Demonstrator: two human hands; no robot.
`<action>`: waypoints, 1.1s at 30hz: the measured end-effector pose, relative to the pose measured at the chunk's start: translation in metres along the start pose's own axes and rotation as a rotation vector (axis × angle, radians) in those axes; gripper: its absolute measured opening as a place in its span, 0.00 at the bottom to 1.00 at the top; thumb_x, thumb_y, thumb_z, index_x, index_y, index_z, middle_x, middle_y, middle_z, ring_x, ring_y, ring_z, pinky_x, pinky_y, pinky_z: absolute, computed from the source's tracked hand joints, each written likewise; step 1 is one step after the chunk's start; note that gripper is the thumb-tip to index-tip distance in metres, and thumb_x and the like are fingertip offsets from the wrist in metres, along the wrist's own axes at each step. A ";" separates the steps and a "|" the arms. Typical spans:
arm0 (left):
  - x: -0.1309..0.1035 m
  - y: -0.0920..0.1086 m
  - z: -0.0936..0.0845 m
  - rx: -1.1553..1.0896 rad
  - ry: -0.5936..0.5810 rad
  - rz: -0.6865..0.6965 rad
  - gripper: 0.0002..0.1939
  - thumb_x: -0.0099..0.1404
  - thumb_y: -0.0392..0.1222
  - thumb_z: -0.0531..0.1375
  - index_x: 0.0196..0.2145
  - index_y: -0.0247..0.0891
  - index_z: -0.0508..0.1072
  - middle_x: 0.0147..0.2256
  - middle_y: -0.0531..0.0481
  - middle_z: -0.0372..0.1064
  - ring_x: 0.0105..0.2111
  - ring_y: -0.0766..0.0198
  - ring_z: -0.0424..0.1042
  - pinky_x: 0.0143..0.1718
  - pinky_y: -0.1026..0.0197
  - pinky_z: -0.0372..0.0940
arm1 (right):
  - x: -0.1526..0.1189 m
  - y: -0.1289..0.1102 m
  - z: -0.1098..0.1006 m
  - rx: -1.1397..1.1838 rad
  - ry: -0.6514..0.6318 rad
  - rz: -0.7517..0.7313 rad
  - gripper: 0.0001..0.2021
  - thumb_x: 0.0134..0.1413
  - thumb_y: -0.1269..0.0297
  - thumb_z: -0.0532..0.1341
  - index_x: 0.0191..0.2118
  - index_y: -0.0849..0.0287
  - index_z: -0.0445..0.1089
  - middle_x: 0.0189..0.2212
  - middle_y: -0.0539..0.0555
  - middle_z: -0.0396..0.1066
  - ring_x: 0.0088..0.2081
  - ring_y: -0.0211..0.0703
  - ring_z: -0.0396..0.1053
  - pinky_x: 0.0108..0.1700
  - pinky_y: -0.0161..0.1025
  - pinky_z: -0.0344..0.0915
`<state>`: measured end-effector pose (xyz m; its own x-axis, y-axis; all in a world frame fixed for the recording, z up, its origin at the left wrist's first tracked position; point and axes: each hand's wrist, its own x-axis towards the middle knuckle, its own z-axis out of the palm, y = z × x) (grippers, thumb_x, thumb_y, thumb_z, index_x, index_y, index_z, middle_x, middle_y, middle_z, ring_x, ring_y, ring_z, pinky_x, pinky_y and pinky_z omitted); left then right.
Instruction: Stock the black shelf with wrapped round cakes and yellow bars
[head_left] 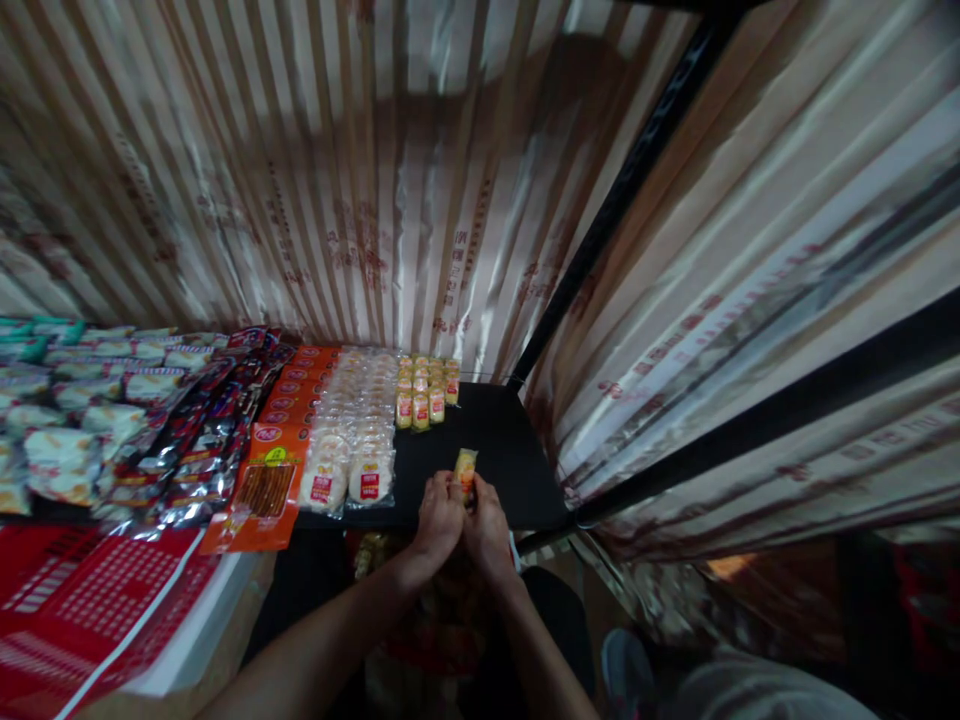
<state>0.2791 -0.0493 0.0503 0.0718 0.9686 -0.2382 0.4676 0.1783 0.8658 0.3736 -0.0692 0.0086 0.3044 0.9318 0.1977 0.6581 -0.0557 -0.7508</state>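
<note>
A small yellow snack packet (465,472) stands up between my two hands, over the front part of the black shelf (495,430). My left hand (440,515) closes on its left side, and my right hand (487,522) grips it low on the right. The lower end of the packet is hidden by my fingers. Farther back, similar yellow packets (421,405) sit in short rows. To their left run two rows of clear-wrapped round white crackers (371,480) with red labels.
Left of the crackers lie orange snack bags (270,485), dark shiny bags (202,450) and pale bags (64,465). A red basket (97,590) is at the lower left. Black frame posts (600,240) and printed curtains (420,180) border the shelf.
</note>
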 end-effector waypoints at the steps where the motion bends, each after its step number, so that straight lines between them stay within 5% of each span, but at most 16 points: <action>1: 0.003 0.004 0.001 0.025 -0.007 -0.020 0.15 0.66 0.39 0.44 0.44 0.36 0.66 0.45 0.43 0.67 0.46 0.62 0.66 0.50 0.62 0.58 | 0.003 0.003 0.003 0.000 0.010 0.002 0.23 0.49 0.61 0.53 0.51 0.66 0.65 0.41 0.64 0.69 0.41 0.49 0.68 0.42 0.43 0.67; 14: 0.070 0.010 0.032 0.048 0.035 0.041 0.18 0.65 0.38 0.46 0.50 0.35 0.66 0.50 0.42 0.67 0.52 0.61 0.64 0.55 0.60 0.55 | 0.072 0.026 0.028 -0.042 0.104 0.058 0.21 0.51 0.65 0.51 0.51 0.61 0.65 0.40 0.61 0.68 0.40 0.48 0.67 0.43 0.41 0.65; 20: 0.097 0.016 0.032 0.113 0.058 0.112 0.18 0.64 0.35 0.47 0.47 0.33 0.70 0.55 0.41 0.63 0.58 0.59 0.56 0.61 0.57 0.48 | 0.108 0.031 0.039 -0.050 0.114 0.053 0.23 0.50 0.65 0.51 0.53 0.66 0.62 0.42 0.63 0.67 0.42 0.49 0.66 0.43 0.42 0.64; 33: 0.131 0.017 0.025 0.171 0.167 0.148 0.20 0.64 0.34 0.46 0.50 0.29 0.68 0.54 0.39 0.64 0.55 0.58 0.61 0.59 0.55 0.51 | 0.163 0.026 0.058 -0.098 0.131 0.005 0.23 0.52 0.59 0.54 0.52 0.65 0.63 0.38 0.61 0.66 0.37 0.48 0.65 0.40 0.42 0.64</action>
<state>0.3185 0.0768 0.0231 0.0107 0.9996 -0.0264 0.6056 0.0146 0.7956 0.4006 0.1016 -0.0155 0.3910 0.8770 0.2791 0.7181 -0.1011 -0.6885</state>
